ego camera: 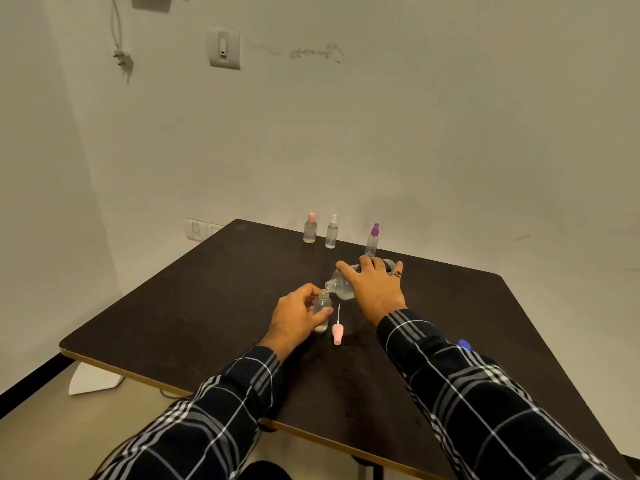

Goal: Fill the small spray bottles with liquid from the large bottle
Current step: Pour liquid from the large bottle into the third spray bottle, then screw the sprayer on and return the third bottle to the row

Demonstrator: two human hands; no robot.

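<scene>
At frame centre, the right hand (375, 287) curls over the large clear plastic bottle (341, 289), tipped lengthwise leftward, its neck just above the open small clear bottle (323, 302) (upright), gripped by the left hand (296, 318).

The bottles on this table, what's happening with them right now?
A person's left hand grips an uncapped small bottle upright on the table, while the right hand tips the large bottle, its mouth at the small one's neck. A pink spray top lies beside it. A pink-capped bottle, white-capped bottle and purple-capped bottle stand farther back.
</scene>
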